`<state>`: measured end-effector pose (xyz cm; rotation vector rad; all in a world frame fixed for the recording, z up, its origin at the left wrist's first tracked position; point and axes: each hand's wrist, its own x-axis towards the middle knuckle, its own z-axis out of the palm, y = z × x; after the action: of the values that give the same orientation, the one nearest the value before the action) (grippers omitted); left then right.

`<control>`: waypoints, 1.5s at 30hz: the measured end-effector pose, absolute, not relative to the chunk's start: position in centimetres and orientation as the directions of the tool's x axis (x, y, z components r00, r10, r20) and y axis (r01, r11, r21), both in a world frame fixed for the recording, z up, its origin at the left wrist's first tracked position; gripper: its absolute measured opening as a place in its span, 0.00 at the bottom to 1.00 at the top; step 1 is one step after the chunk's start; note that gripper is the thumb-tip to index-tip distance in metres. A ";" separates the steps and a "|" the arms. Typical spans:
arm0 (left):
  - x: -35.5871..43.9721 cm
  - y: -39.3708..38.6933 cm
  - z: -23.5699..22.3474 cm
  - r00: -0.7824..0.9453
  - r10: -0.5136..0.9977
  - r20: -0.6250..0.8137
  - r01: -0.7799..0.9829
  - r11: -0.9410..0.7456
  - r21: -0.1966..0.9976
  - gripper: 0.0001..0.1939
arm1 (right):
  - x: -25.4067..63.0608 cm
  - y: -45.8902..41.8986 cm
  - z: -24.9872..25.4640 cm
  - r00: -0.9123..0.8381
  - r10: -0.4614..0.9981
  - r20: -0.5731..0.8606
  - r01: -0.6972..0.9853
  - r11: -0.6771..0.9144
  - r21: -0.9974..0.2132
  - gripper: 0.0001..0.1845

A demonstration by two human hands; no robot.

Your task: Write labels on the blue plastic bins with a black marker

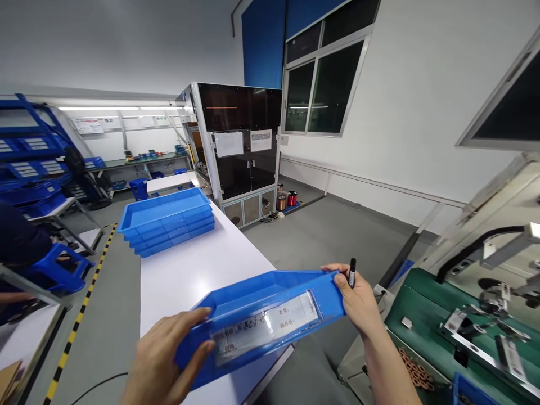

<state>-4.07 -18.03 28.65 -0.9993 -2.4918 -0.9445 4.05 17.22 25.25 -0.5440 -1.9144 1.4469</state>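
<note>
A shallow blue plastic tray [261, 292] is held up between my two hands, tilted so that its labelled side faces me. On that side a clear sleeve holds a white label [270, 326] with printed and handwritten characters. My left hand [169, 354] grips the tray's left end, thumb on the outer face and fingers over the rim. My right hand [356, 298] pinches the right corner, and a black marker pen [352, 273] sticks up from between its fingers. Beyond, a stack of several blue trays [169, 219] stands on the white table [181, 287].
To the right is a green-topped machine [426, 304] with metal fixtures, above a bin of copper-coloured rings [415, 368]. A dark-panelled cabinet [248, 140] stands behind the table. A seated person [21, 236] is at far left, near a blue stool [63, 267].
</note>
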 end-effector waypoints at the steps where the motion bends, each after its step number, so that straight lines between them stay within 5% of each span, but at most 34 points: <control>1: -4.2 -17.6 29.5 -0.647 0.623 0.439 0.762 0.544 0.351 0.18 | 3.9 17.2 25.5 -0.693 0.672 0.261 -0.060 0.307 -0.950 0.33; 4: -4.9 -15.7 31.7 -0.549 0.815 0.186 0.834 0.518 0.191 0.27 | 3.6 16.9 26.5 -0.690 0.675 0.261 -0.020 0.343 -0.939 0.31; 8: -5.8 -13.8 33.6 -0.562 0.826 -0.041 0.776 0.544 0.320 0.26 | 5.0 14.8 28.4 -0.417 0.784 0.460 -0.050 0.486 -0.873 0.20; 11: -5.6 -13.2 34.7 -0.539 0.836 -0.106 0.729 0.525 0.439 0.20 | 6.6 10.7 30.0 -0.443 0.626 0.642 -0.316 0.561 -0.765 0.22; 14: -5.2 -12.9 35.5 -0.520 0.847 -0.115 0.704 0.501 0.503 0.16 | 6.4 5.7 30.9 -0.639 0.399 0.658 -0.449 0.501 -0.740 0.26; 20: -4.7 -12.1 34.7 -0.430 0.900 -0.074 0.799 0.418 0.434 0.09 | 3.1 1.3 29.7 -0.820 0.251 0.514 -0.408 0.374 -0.833 0.17; 24: -4.1 -11.3 33.9 -0.460 0.881 -0.111 0.819 0.469 0.329 0.15 | 2.7 2.0 28.6 -0.845 0.230 0.482 -0.398 0.332 -0.855 0.16; 26: -3.9 -11.2 33.9 -0.456 0.880 -0.130 0.834 0.474 0.283 0.14 | 3.5 3.2 29.0 -0.793 0.293 0.534 -0.456 0.295 -0.839 0.16; 31: -4.4 -12.1 33.0 -0.513 0.847 -0.142 0.802 0.532 0.271 0.14 | 7.3 7.8 32.3 -0.443 0.708 0.550 -0.564 0.257 -0.785 0.16; 36: -5.0 -12.2 32.7 -0.553 0.825 -0.121 0.778 0.563 0.279 0.12 | 7.2 7.7 30.8 -0.587 0.586 0.559 -0.673 0.030 -0.739 0.19; 40: -4.8 -12.4 33.4 -0.565 0.810 -0.154 0.745 0.582 0.325 0.12 | 5.0 6.3 28.5 -0.657 0.501 0.564 -0.611 0.084 -0.787 0.12; 45: -5.1 -13.6 31.1 -0.551 0.834 0.034 0.805 0.521 0.282 0.04 | 4.6 5.1 27.9 -0.658 0.400 0.638 -0.531 0.355 -0.770 0.03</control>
<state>-5.12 -13.57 31.13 -1.5306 -2.8307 -0.4337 4.58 5.14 27.88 0.1149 -1.7945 1.4241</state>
